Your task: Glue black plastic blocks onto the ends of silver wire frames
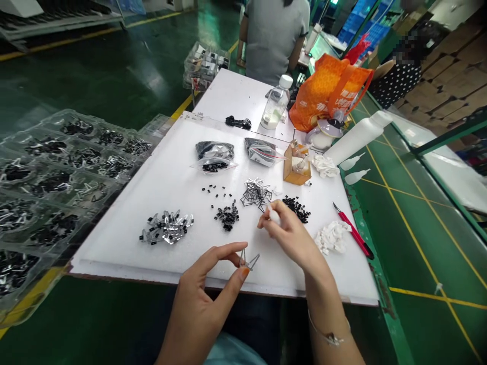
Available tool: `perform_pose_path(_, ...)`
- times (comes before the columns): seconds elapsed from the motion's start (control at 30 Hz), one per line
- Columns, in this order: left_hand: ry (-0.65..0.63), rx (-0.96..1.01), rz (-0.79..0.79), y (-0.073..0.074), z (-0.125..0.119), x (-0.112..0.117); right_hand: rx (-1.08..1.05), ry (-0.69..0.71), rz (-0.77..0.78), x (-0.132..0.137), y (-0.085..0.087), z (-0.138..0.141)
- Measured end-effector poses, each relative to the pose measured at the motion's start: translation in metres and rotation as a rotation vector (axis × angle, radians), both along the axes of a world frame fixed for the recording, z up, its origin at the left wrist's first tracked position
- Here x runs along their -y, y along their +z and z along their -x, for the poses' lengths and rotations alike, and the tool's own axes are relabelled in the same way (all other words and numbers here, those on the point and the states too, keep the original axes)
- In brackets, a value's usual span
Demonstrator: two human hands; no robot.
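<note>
Looking down through the head view, we see both hands working just above the near edge of a white foam-topped surface [171, 170]. Our left hand [203, 299] pinches a small wire-legged component [247, 261] closed between thumb and forefinger, lifted clear of the surface, which seems to keep its thin legs free and in plain sight. Our right hand [291, 241] comes in beside it, its fingers [266, 223] closed around a small white piece [273, 215], partly hidden, so we cannot tell exactly what it is.

Just ahead of our hands, the parts lie in separate heaps, apparently sorted by kind for easy reach: a pile of tangled wire legs [255, 195], black components [296, 209], smaller black pieces [227, 217], and a mixed heap of black-and-silver parts [166, 226]. Two zip bags [262, 152] lie farther along. Clear compartment trays [89, 175] of similar parts overhang the left edge. On the right, a craft knife [353, 233] with a red handle lies near a white tissue wad [332, 237], with a small cardboard box [297, 165] beyond. An orange bag [329, 91] sits at the far end, and a co-worker in a grey shirt [272, 40] sits beyond it.
</note>
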State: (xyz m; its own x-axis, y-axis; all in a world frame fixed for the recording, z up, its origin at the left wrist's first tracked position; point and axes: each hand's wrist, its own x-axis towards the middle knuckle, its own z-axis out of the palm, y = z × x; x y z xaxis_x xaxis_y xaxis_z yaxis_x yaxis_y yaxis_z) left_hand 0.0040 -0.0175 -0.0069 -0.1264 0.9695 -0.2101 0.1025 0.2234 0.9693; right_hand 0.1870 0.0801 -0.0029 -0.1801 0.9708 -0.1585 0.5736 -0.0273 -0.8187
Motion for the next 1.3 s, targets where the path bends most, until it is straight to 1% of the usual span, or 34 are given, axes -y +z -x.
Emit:
perform_pose_path(0.03, 0.012, 0.006, 0.006, 0.0, 0.002, 0.002, 0.075, 0.036, -0.014, -0.005, 0.002, 0.011)
perform_pose_path(0.1, 0.026, 0.028, 0.013, -0.001, 0.005, 0.004, 0.181, 0.059, -0.057, -0.016, 0.005, 0.032)
perform_pose_path(0.2, 0.046, 0.068, 0.007, -0.001, 0.006, 0.004, 0.329, 0.072, -0.121, -0.032, 0.005, 0.052)
perform_pose_path(0.33, 0.062, 0.142, -0.002, 0.001, 0.005, -0.001, 0.41, 0.099, -0.147, -0.047, 0.0, 0.06)
perform_pose_path(0.47, 0.06, 0.232, -0.007, 0.003, 0.002, -0.005, 0.337, 0.105, -0.138, -0.052, -0.004, 0.06)
perform_pose_path(0.6, 0.069, 0.248, -0.022, 0.005, 0.001, -0.007, 0.116, 0.053, -0.086, -0.051, 0.001, 0.054)
perform_pose_path(0.7, 0.086, 0.249, -0.013, 0.004, 0.003, -0.007, -0.16, -0.019, 0.002, -0.041, 0.004, 0.042)
perform_pose_path(0.83, 0.109, 0.278, -0.024, -0.004, 0.005, -0.008, -0.601, -0.124, 0.143, -0.011, 0.001, 0.023)
perform_pose_path(0.93, 0.108, 0.309, -0.019, -0.007, 0.003, -0.009, -0.848, -0.188, 0.239, 0.015, -0.002, 0.013)
perform_pose_path(1.07, 0.106, 0.334, -0.015, -0.003, -0.003, -0.011, -1.049, -0.252, 0.296, 0.04, -0.001, 0.007)
perform_pose_path(1.2, 0.101, 0.282, 0.0, 0.003, -0.006, -0.012, -1.269, -0.256, 0.343, 0.055, 0.007, 0.004)
perform_pose_path(1.3, 0.092, 0.258, -0.002, 0.005, -0.007, -0.012, -1.299, -0.242, 0.368, 0.062, 0.013, 0.003)
